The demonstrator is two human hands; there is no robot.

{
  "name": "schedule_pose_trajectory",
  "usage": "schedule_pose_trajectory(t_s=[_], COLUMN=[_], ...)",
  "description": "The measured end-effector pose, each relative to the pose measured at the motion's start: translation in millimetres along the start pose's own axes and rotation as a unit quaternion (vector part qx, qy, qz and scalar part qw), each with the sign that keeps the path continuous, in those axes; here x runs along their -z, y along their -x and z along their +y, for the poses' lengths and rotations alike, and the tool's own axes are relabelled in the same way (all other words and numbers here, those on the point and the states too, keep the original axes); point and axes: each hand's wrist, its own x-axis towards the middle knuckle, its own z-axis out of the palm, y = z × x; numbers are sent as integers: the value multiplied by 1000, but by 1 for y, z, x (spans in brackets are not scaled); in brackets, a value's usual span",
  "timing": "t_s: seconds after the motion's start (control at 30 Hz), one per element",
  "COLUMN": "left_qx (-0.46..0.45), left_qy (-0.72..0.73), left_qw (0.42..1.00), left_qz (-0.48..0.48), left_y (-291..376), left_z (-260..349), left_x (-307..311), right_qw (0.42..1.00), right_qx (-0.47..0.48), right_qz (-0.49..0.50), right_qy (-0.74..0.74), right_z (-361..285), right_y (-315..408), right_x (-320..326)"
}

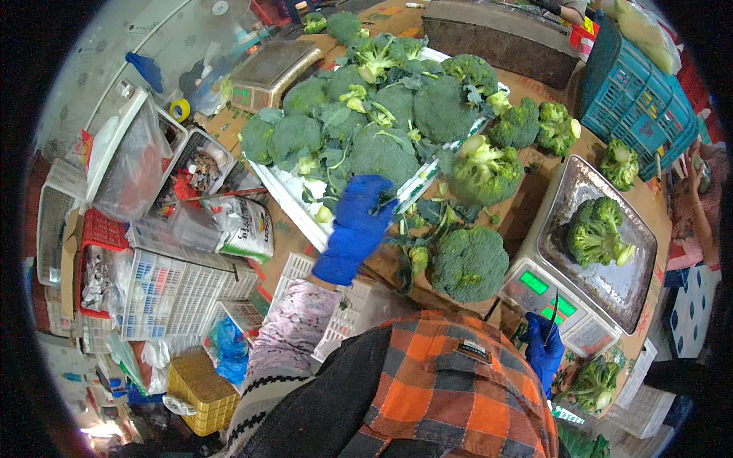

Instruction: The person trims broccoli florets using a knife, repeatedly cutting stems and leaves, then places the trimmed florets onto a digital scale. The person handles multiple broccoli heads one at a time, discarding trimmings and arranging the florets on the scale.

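Observation:
My left hand (pixel 362 220), in a blue glove, is at the front rim of a white foam box (pixel 286 209) heaped with broccoli. Its curled fingers are against a large broccoli crown (pixel 385 154); whether they grip anything is hidden. In my right hand (pixel 543 349), also gloved in blue, is a thin-bladed knife (pixel 554 318), blade pointing up. That hand is beside the digital scale (pixel 527 292), whose green displays are lit. One head of broccoli (pixel 598 232) lies on the scale's metal pan, stem towards me. Another broccoli crown (pixel 469 263) sits between box and scale.
Trimmed leaves (pixel 441 214) and more broccoli heads (pixel 487 172) lie on the cardboard-covered table. A second scale (pixel 275 74) stands behind the box at left. A teal crate (pixel 635 97) is at far right, near another person's arm (pixel 700 200). White plastic baskets (pixel 177 292) are stacked at left.

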Motion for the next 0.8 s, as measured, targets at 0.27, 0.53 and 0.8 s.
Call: schedule_pose_trajectory(t_s=[0.27, 0.53, 0.8], left_qx=[48, -7, -103], left_qy=[-115, -248, -169], left_qw=[992, 961, 976], left_qz=[13, -121, -86], left_y=[9, 31, 36], left_z=[-36, -40, -2], left_x=[53, 28, 15], right_qw=[999, 1000, 999], right_qx=[-29, 19, 44], right_qz=[22, 0, -8], right_qy=[33, 9, 7], right_z=[-5, -6, -6], right_y=[1, 5, 3], right_x=[-11, -9, -15])
